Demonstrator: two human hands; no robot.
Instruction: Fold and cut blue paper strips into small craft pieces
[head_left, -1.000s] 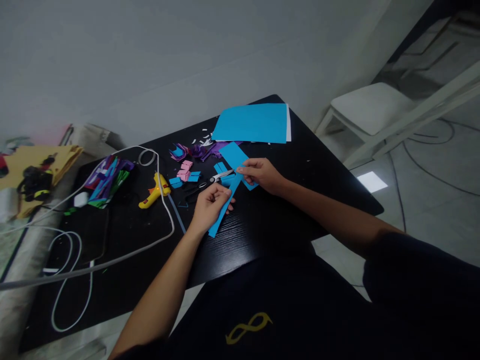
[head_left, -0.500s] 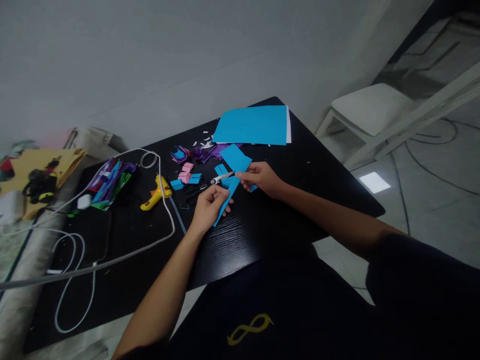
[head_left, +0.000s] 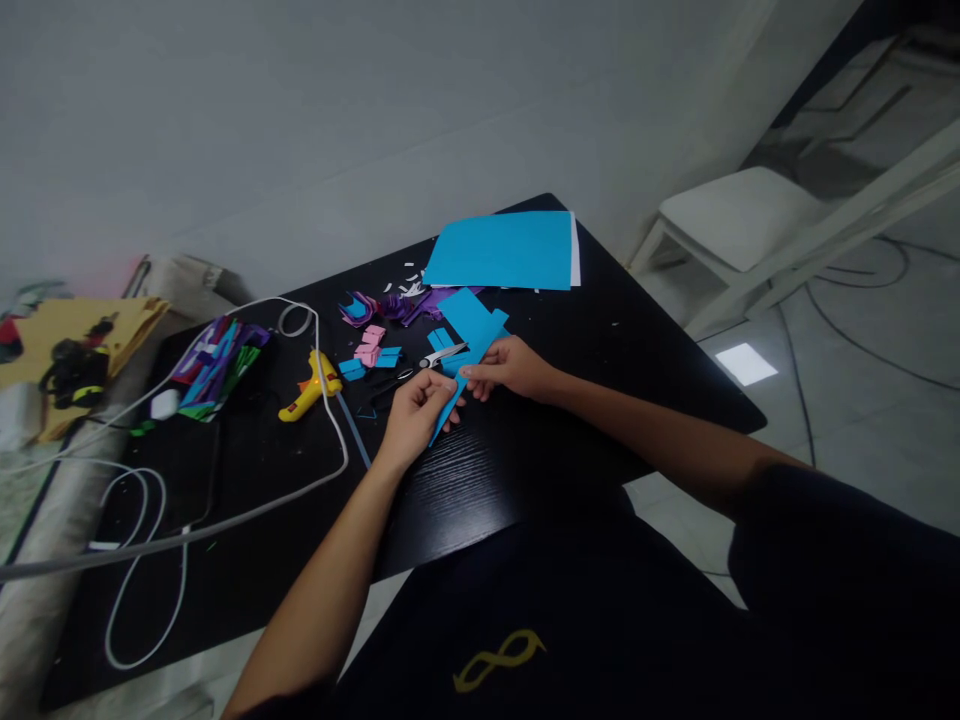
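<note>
Our right hand (head_left: 514,368) has slid down the narrow blue strip (head_left: 484,343) towards our left hand (head_left: 411,415), so more of the strip's far end now shows beyond our fingers. We hold it above the black table (head_left: 570,440), slanting from about seven o'clock up to one. Our left thumb and forefinger pinch its near part, the other fingers curling loosely behind; our right thumb and fingertips pinch it just beside them. Two grips so near each other probably keep the thin paper steady and its edges in line. The strip looks plain, bright and matt, its far end slightly lifted; whether it is creased between our fingers, we can't tell.

Taking our hands as the dial's centre, the scissors (head_left: 442,355) lie just beyond at eleven, likely left near for easy reach. The glue gun (head_left: 311,385) sits at nine, the large blue sheet (head_left: 502,250) at half past twelve, well out of our fingers' way.
</note>
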